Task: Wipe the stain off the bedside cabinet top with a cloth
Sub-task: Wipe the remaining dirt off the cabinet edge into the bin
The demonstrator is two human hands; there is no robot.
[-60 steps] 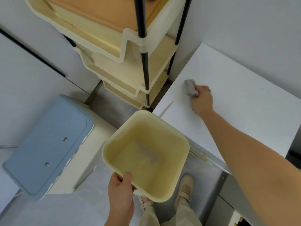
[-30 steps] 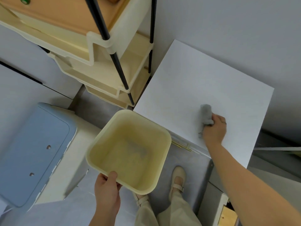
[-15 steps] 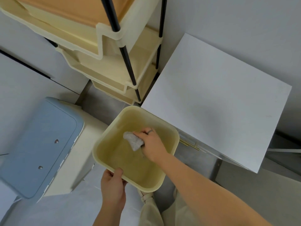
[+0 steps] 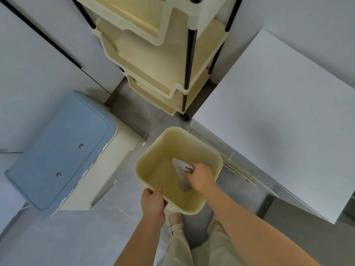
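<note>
Reaching deeper than half a second ago: right hand (image 4: 201, 176) down inside the tub (image 4: 151, 150), cloth (image 4: 180, 167) lowered with it from just under the rim towards the bottom. Seen now from a shifted angle too, with more of the floor (image 4: 76, 237) in view.

Pinching the grey cloth at its upper fold, fingers curled round it, back of the hand up. Hanging below the fist as a limp strip, lower end at or just above the tub bottom; hard to tell which.

Gripping the near left rim of the tub with the left hand (image 4: 153, 201), as before: thumb over the lip, fingers curled underneath. Held up off the floor, above the beige shoes (image 4: 173, 221) and trousers (image 4: 178, 250).

Off the cabinet top (image 4: 278, 121) altogether, that white surface lying to the right and far of the tub, its near left corner just beside the tub's far rim. Below that edge, on the cabinet front, a thin brass handle (image 4: 238, 170).

At far centre, a pale yellow tiered rack (image 4: 163, 73) on black posts, just left of the cabinet. At left, on the floor, a cream box with a blue lid (image 4: 57, 150) carrying two small metal studs.
</note>
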